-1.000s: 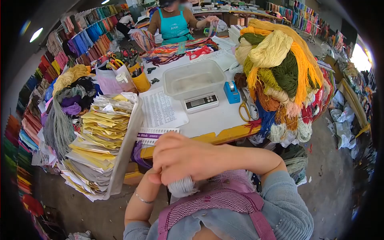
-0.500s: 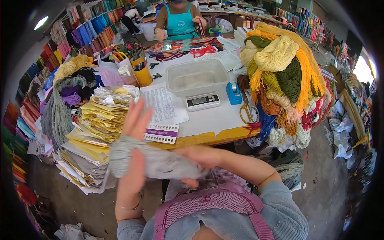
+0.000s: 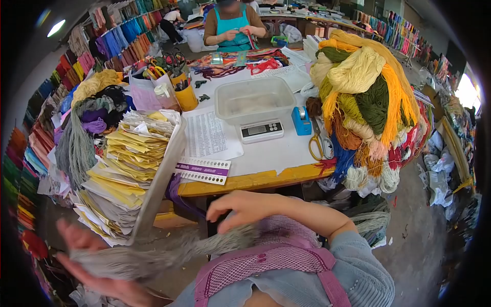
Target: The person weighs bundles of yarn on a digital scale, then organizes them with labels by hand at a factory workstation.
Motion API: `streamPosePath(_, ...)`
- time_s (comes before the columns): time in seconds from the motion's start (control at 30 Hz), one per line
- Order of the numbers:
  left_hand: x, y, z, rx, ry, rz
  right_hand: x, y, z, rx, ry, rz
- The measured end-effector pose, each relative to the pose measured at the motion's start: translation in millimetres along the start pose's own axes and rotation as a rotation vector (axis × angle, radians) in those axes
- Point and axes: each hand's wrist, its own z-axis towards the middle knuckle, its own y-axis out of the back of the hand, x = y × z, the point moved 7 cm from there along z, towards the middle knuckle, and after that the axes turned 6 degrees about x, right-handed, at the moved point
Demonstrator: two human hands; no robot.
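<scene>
A skein of grey yarn [image 3: 169, 256] stretches low across my front, from my left hand to my apron, smeared by motion. My left hand [image 3: 97, 263], at the lower left, carries the skein's end between thumb and fingers; the fingers are spread and blurred. Just above the skein's right part is my right hand [image 3: 238, 210], its fingers bent and apart from the thumb, with nothing visible between them. The skein's right end lies against my checked apron [image 3: 240, 268], partly hidden under my right hand and forearm.
On the table stand a plastic tub [image 3: 255, 100], a digital scale [image 3: 262, 131], a blue tape dispenser [image 3: 301, 121] and scissors [image 3: 318, 146]. Yarn skeins [image 3: 373, 92] are heaped at right. A bin of yellow envelopes [image 3: 161, 176] stands left. Opposite sits a person in a teal apron [image 3: 232, 28].
My left hand has swung down and left with the skein, which is now drawn out longer. My right hand has risen slightly off it. The person opposite has brought both hands together.
</scene>
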Motion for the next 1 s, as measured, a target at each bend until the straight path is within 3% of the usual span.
streamPosePath(0.07, 59.7, 10.6, -12.0, -0.258, 0.22, 0.161, 23.3, 6.1, 16.7, -0.11, 0.067, 0.069)
streamPosePath(0.13, 107.4, 9.2, -20.0, -0.018, 0.422, 0.533, 38.8, 2.0, 31.9, -0.297, 0.277, -0.001)
streamPosePath(0.17, 128.6, 18.7, -19.7, 0.126, 0.392, 0.727, 44.6, -2.7, 37.2, -0.375, 0.381, -0.044)
streamPosePath(0.23, 149.0, 5.6, -12.1, 0.346, 0.422, 1.13, 44.1, -23.9, 46.1, -0.118, 0.285, 0.249)
streamPosePath(0.3, 155.3, -0.8, -9.2, 0.475, 0.405, 1.24, 31.3, -40.6, 45.2, 0.127, 0.07, 0.295)
streamPosePath(0.33, 160.8, 1.0, -9.7, 0.536, 0.457, 1.119, 33.1, -39.0, 39.9, 0.132, 0.065, 0.295)
streamPosePath(0.4, 183.9, 9.1, -28.1, 0.213, 0.537, 0.574, 31.1, -27.2, 24.8, 0.043, -0.113, 0.422)
streamPosePath(0.43, 193.7, 17.7, -33.9, 0.175, 0.603, 0.365, 28.3, -20.5, 22.2, 0.027, -0.197, 0.315)
streamPosePath(0.47, 198.7, 13.9, -34.6, 0.135, 0.644, 0.295, 20.3, -23.3, 22.2, 0.035, -0.204, 0.32)
streamPosePath(0.5, 204.5, 9.2, -34.1, 0.097, 0.685, 0.225, 14.3, -15.5, 22.1, -0.119, -0.084, 0.226)
streamPosePath(0.57, 211.7, 13.2, -29.0, 0.154, 0.67, 0.26, 15.5, -2.8, 15.5, -0.382, 0.104, 0.159)
streamPosePath(0.63, 207.1, 7.9, -17.5, 0.44, 0.456, 0.871, 7.4, 7.7, 13.8, -0.511, 0.134, 0.393)
streamPosePath(0.67, 205.5, 1.6, -13.5, 0.475, 0.423, 0.928, -0.8, 13.2, 10.8, -0.513, 0.035, 0.363)
streamPosePath(0.8, 215.5, 2.7, -14.1, 0.382, 0.506, 0.68, -2.2, 27.0, 3.1, -0.547, 0.081, 0.377)
streamPosePath(0.87, 230.3, 16.5, -26.5, 0.113, 0.753, 0.243, -2.7, 29.6, -0.1, -0.523, 0.037, 0.522)
streamPosePath(1.0, 229.0, 10.5, -21.8, 0.106, 0.797, 0.208, 0.8, 29.6, -2.0, -0.512, 0.055, 0.815)
